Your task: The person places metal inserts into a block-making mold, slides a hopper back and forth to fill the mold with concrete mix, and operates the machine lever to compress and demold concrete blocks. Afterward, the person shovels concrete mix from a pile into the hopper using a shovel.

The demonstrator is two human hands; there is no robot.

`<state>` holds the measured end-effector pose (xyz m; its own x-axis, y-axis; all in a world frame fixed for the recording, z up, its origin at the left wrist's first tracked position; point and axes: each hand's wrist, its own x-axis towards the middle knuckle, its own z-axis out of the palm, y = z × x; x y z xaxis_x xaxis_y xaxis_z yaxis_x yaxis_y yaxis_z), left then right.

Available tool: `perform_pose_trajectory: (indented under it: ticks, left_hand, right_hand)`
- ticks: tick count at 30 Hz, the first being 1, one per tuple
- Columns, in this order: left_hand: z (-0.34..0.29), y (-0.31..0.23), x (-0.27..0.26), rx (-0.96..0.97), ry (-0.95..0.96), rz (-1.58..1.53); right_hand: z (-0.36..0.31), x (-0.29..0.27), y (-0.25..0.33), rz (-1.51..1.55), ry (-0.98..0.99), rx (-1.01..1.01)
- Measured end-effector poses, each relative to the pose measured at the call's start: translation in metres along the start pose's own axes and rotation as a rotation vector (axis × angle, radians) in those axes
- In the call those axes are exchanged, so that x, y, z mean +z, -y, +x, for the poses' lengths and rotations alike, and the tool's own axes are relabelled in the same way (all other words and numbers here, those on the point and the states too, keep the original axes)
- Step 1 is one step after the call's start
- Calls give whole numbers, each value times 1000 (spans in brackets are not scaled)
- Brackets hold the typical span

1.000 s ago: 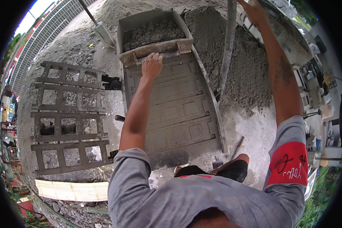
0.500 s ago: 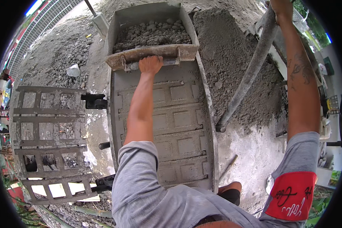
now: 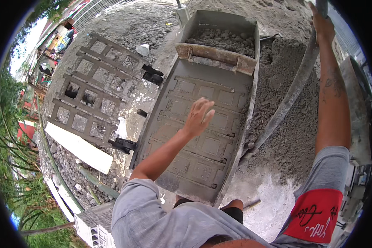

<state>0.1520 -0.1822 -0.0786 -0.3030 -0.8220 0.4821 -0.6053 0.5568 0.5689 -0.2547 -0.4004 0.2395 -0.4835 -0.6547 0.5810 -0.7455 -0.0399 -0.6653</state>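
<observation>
My left hand [image 3: 199, 118] hovers over the block mould [image 3: 165, 184], empty, with its fingers apart. The mould is a long metal frame with rows of square cells, packed level with wet grey concrete. At its far end sits a metal feed box [image 3: 225, 20] holding gravelly mix. A horizontal handle bar [image 3: 213, 64] runs along the near side of that box, beyond my left fingertips. Up at the right, my right hand [image 3: 324, 28] is closed round a long grey metal lever [image 3: 286, 101], which slopes down to the mould's right side.
A hinged metal grid [image 3: 87, 91] lies folded out to the left over gravel, joined by two black hinges [image 3: 153, 75]. Grey sand [image 3: 285, 144] is heaped right of the mould. A white board [image 3: 78, 146] lies by the grid. Green plants [image 3: 20, 173] grow at far left.
My left hand has let go of the feed box's handle bar, opened, and come back toward me over the mould. The view has turned. My right hand stays on the lever.
</observation>
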Motion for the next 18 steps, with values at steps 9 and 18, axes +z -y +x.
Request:
perform_pose_trajectory:
  ticks: [9, 18]
  left_hand:
    - [-241, -193, -139, -418, 106, 134]
    - [-435, -253, -183, -279, -136, 248]
  right_hand:
    - [-94, -50, 48, 619, 277, 49]
    - [-223, -241, 123, 286, -123, -237]
